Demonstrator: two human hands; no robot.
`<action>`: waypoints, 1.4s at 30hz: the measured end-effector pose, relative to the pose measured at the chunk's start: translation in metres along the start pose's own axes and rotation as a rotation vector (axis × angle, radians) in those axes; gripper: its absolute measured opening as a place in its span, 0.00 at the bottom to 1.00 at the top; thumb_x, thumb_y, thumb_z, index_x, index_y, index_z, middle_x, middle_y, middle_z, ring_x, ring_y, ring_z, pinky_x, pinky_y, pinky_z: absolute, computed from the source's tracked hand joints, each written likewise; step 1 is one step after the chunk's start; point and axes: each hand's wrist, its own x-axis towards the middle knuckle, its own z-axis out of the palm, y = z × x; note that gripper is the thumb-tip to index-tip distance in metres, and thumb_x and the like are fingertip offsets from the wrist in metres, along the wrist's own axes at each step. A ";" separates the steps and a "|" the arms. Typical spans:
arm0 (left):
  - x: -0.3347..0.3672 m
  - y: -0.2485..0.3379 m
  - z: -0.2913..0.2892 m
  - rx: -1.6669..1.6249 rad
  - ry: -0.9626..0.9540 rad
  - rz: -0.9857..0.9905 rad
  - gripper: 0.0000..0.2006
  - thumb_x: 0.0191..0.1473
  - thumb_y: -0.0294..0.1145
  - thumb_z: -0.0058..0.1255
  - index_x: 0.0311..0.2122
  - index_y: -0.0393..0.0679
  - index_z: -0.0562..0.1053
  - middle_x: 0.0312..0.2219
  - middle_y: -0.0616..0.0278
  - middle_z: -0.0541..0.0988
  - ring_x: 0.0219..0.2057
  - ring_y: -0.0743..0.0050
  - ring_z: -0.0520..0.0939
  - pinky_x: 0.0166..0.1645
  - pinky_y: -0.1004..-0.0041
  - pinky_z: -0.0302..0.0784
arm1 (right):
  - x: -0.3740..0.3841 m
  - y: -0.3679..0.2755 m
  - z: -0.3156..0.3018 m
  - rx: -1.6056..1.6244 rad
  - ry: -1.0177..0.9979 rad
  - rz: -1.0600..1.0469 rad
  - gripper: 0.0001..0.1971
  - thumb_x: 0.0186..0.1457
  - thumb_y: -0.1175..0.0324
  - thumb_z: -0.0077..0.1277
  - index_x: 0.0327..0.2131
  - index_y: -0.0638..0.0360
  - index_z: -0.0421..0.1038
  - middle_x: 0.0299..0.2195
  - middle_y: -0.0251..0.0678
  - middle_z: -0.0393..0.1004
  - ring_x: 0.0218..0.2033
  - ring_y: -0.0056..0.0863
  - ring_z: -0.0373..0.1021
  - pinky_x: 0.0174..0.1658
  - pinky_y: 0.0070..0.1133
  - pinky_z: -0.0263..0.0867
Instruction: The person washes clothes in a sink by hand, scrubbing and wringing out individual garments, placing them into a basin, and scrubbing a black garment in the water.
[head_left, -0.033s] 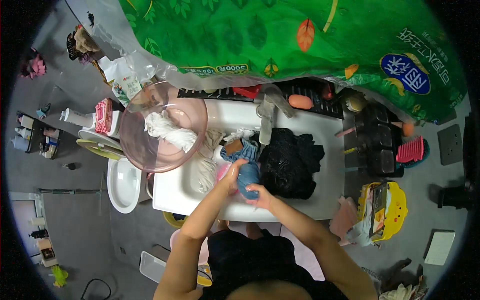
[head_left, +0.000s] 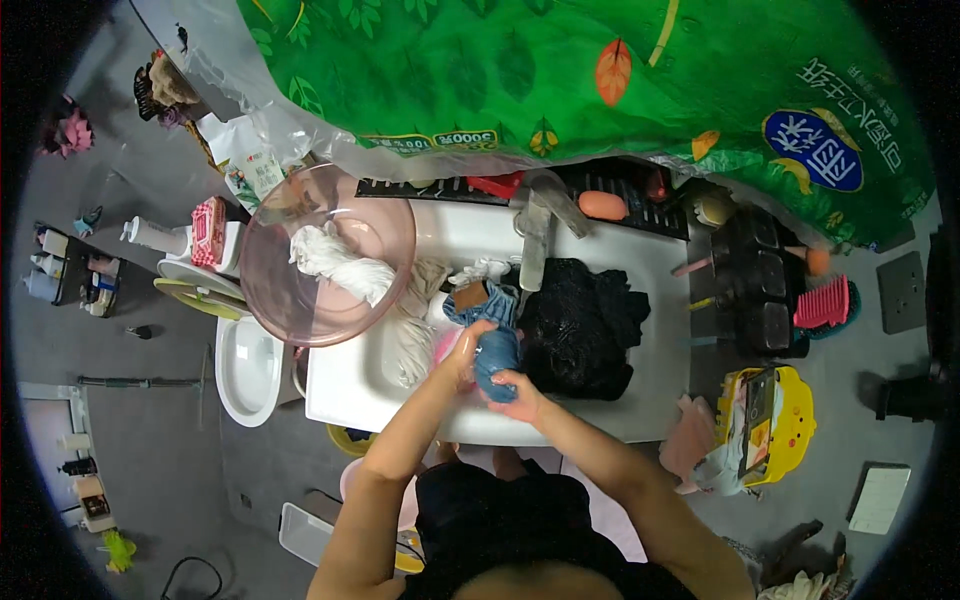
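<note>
Over the white sink [head_left: 665,290] I hold a pair of blue jeans [head_left: 497,352], bunched into a thick roll with a brown patch at its far end. My left hand [head_left: 468,350] is wrapped round its left side. My right hand [head_left: 518,396] grips the near end. Right of the jeans lies a heap of wet black cloth [head_left: 575,335]. A pale cloth [head_left: 410,345] rests on the left side of the sink, and something pink shows partly hidden behind my left hand. A twisted white cloth [head_left: 342,264] sits in the clear pinkish basin [head_left: 265,290].
The faucet [head_left: 535,235] reaches over the sink's far side. A large green plastic package [head_left: 560,80] overhangs the back. Black organizer cups [head_left: 755,280] and a pink comb [head_left: 822,305] are at right, above a yellow basket [head_left: 793,425]. A white basin [head_left: 247,370] hangs at left.
</note>
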 end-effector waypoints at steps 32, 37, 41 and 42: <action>-0.062 -0.054 -0.037 -0.301 -0.204 0.070 0.19 0.49 0.45 0.34 0.38 0.42 0.68 0.33 0.49 0.71 0.31 0.57 0.72 0.30 0.67 0.71 | 0.014 -0.007 0.029 -0.054 -0.308 -0.080 0.41 0.40 0.30 0.32 0.46 0.56 0.62 0.42 0.39 0.68 0.42 0.36 0.66 0.47 0.32 0.59; -0.067 -0.047 -0.050 -0.054 0.019 0.027 0.11 0.43 0.29 0.39 0.31 0.36 0.69 0.22 0.58 0.74 0.19 0.68 0.76 0.23 0.73 0.73 | -0.002 -0.016 0.098 -0.805 -0.029 -0.528 0.27 0.34 0.74 0.58 0.43 0.60 0.62 0.32 0.33 0.69 0.33 0.20 0.64 0.39 0.18 0.61; -0.069 -0.046 -0.016 0.356 0.236 0.370 0.15 0.40 0.27 0.42 0.38 0.38 0.66 0.26 0.56 0.74 0.26 0.67 0.76 0.30 0.72 0.72 | 0.022 -0.024 0.073 -1.102 0.302 -0.822 0.23 0.30 0.71 0.58 0.36 0.67 0.66 0.27 0.31 0.70 0.27 0.20 0.65 0.33 0.16 0.62; -0.063 -0.051 -0.035 0.350 0.247 0.381 0.15 0.40 0.27 0.42 0.38 0.38 0.66 0.26 0.56 0.74 0.26 0.67 0.76 0.30 0.72 0.72 | 0.025 -0.017 0.081 -1.107 0.285 -0.819 0.23 0.30 0.71 0.58 0.36 0.67 0.66 0.27 0.31 0.70 0.27 0.20 0.65 0.33 0.16 0.62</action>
